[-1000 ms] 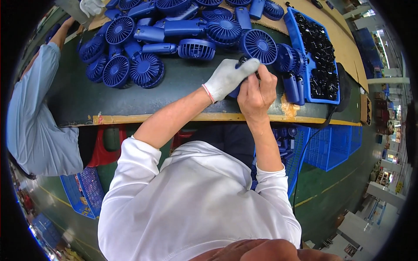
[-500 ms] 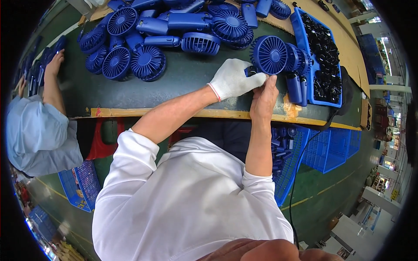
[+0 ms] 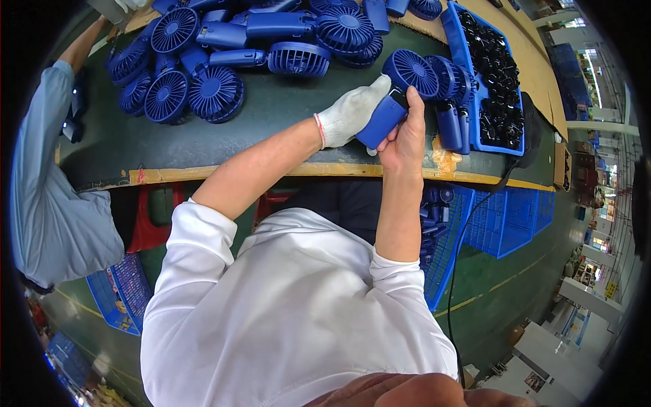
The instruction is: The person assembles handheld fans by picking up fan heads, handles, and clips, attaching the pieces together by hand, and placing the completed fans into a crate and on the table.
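Note:
A blue handheld fan is held in both hands, its handle (image 3: 381,123) tilted toward me and its round grille head (image 3: 411,73) pointing away. My left hand (image 3: 350,114), in a white glove, is closed around the handle's left side. The bare right hand (image 3: 405,139) grips the handle from the right, thumb up near the dark collar below the head. Just right of it, two more blue fans (image 3: 448,127) lie side by side with their heads away from me.
Many blue fans (image 3: 217,93) are heaped across the far left of the dark green table (image 3: 285,139). A blue tray (image 3: 480,125) of small black parts stands at the right. Blue crates (image 3: 505,227) sit below the table edge. At the left, a person in a light blue sleeve (image 3: 41,136) reaches forward.
The fan has tipped back, so its handle now shows between my hands. My left hand has shifted onto the handle's side. The person at left has stretched an arm farther forward.

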Tool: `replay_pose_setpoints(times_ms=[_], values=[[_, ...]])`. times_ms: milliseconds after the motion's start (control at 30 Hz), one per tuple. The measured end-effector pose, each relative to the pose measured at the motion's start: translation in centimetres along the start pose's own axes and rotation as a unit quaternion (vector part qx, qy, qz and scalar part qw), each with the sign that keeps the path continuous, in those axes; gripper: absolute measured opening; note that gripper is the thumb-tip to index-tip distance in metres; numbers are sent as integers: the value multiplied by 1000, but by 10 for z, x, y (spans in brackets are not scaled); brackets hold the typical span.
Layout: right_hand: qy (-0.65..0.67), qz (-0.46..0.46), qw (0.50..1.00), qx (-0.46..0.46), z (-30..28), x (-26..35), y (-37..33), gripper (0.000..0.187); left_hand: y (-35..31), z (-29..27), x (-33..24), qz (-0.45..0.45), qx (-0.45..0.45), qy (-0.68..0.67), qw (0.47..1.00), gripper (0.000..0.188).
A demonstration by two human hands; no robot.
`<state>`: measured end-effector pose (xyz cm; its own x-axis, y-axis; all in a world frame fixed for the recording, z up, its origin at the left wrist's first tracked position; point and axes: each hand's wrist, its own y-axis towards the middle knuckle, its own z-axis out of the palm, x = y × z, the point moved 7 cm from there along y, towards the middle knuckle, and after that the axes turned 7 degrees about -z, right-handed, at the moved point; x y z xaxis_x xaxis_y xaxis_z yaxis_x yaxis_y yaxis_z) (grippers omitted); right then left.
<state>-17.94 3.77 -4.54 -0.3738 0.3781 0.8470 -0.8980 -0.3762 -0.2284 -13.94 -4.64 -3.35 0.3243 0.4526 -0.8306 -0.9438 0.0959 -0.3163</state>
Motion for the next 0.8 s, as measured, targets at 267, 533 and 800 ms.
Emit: replay_pose_setpoints(times_ms=[267,533,800], values=[[-185,-225,955,52,12,32,-13,37,-2,6,0,38,33,52,997,58],[-124,-177,955,205,-15,33,-11,68,-10,34,8,17,172,-67,983,57],[91,-226,912,329,4,26,-9,80,-25,25,-29,290,-124,381,869,60]])
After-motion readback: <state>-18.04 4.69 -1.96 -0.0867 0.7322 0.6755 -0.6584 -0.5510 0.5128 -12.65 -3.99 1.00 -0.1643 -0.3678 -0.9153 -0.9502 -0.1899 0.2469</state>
